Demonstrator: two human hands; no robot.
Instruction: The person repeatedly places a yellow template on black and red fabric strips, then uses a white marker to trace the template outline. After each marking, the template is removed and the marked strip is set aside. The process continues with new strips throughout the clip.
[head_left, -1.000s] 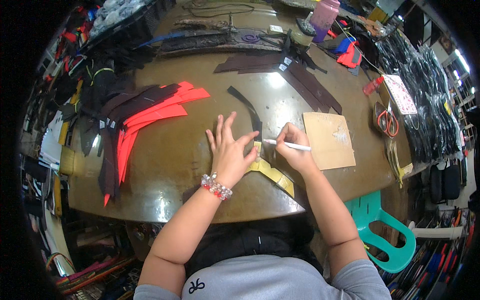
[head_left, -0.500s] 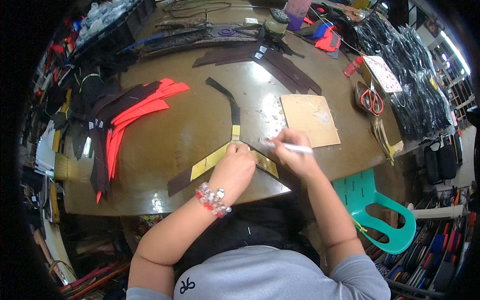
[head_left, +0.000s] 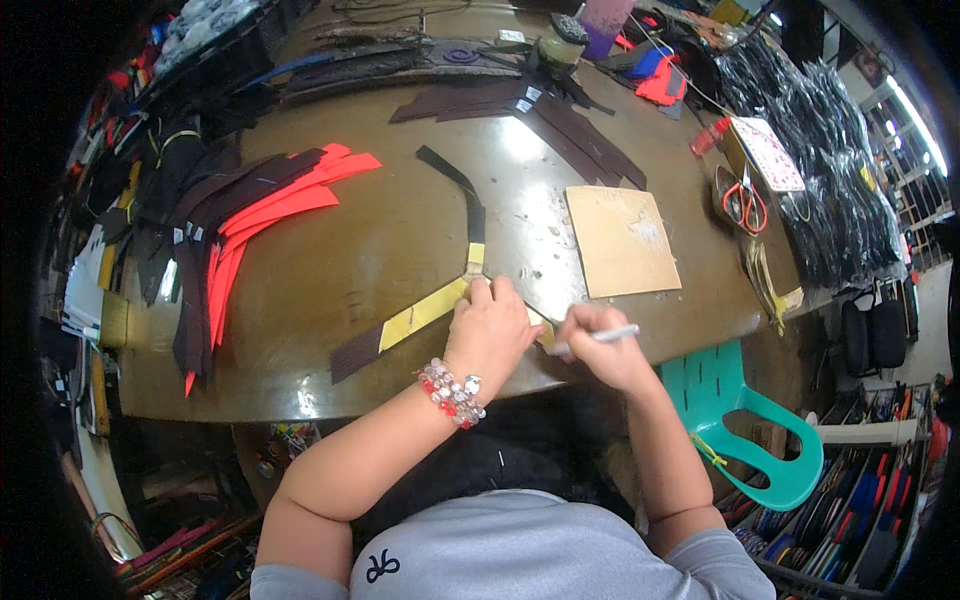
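Note:
A Y-shaped yellow template [head_left: 425, 322] lies over dark strips of cloth near the front edge of the table. My left hand [head_left: 490, 325] presses down on its middle and right arm, fingers apart and thumb out to the right. In my right hand [head_left: 600, 345] is a slim white pen [head_left: 620, 333], its tip low by the right arm's end; that end is partly hidden by my hands. From the template's top a black strip [head_left: 472, 205] runs away across the table. A dark brown cloth end [head_left: 356, 357] sticks out beyond the left arm.
Red strips [head_left: 285, 205] and dark strips [head_left: 195, 225] are piled at the left. A cardboard piece [head_left: 622, 245] lies right of centre, with orange-handled scissors [head_left: 745, 205] beyond it. Dark cut pieces [head_left: 565, 135] lie at the back; a green plastic stool [head_left: 745, 425] stands at the right.
My left hand has slid right and slightly nearer along the template, its fingers spreading. The right hand has moved nearer with the pen, from the centre toward the right arm's end.

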